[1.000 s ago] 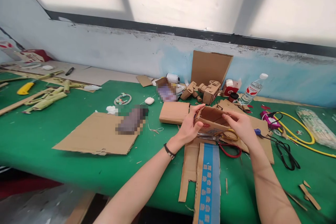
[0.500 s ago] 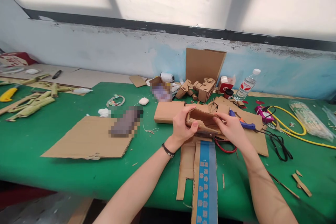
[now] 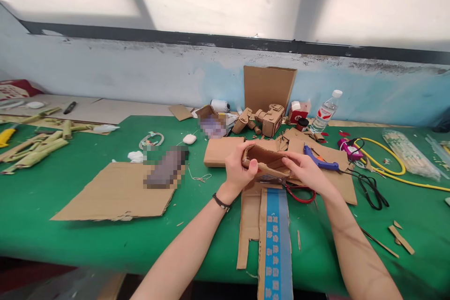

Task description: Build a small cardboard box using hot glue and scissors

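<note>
A folded cardboard box (image 3: 270, 168) with its open side toward me is held between both hands above the green table. My left hand (image 3: 239, 168) grips its left end, thumb raised along the near side. My right hand (image 3: 303, 168) pinches the right edge of the box. Red-handled scissors (image 3: 301, 194) lie just below it, partly covered by the box and the hand. Under these, a notched cardboard piece (image 3: 250, 215) and a cardboard strip with blue printing (image 3: 274, 239) reach to the table's front edge. Behind my left hand rests a closed cardboard block (image 3: 220, 152).
A blue glue gun (image 3: 321, 160) lies on cardboard at right, its black cord (image 3: 372, 190) beside it. At the back stand a cardboard camera model (image 3: 271, 119) and a water bottle (image 3: 326, 111). A large cardboard sheet (image 3: 101, 192) lies left, a yellow cable (image 3: 393, 171) right.
My left thumb has lifted slightly from the near wall of the box. Both hands keep hold of it in nearly the same place. The view has shifted a little.
</note>
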Action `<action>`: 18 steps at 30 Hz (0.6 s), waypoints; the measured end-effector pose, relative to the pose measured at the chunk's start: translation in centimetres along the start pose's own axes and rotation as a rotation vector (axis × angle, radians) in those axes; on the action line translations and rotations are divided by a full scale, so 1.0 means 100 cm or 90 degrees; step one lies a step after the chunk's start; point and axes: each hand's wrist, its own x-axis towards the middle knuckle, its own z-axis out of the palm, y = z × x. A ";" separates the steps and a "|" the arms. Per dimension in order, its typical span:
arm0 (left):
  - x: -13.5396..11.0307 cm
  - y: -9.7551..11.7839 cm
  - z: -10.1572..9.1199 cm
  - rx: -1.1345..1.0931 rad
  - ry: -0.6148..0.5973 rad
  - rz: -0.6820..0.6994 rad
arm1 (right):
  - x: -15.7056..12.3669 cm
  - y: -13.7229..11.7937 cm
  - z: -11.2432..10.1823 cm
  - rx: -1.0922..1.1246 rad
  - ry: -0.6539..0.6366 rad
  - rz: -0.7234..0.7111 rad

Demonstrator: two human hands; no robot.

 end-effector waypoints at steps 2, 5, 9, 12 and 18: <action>0.000 0.000 -0.001 0.002 0.000 0.004 | 0.001 0.002 0.002 -0.040 0.019 -0.031; -0.001 -0.001 -0.001 0.016 0.008 0.001 | 0.002 0.008 0.005 -0.114 0.062 -0.085; -0.002 -0.001 0.000 0.010 0.010 0.019 | 0.004 0.013 0.005 -0.138 0.067 -0.096; -0.001 -0.001 0.000 0.007 0.001 0.023 | 0.004 0.013 0.005 -0.091 0.084 -0.046; 0.000 -0.003 -0.004 0.037 -0.006 0.062 | 0.001 0.009 0.003 0.089 0.019 0.037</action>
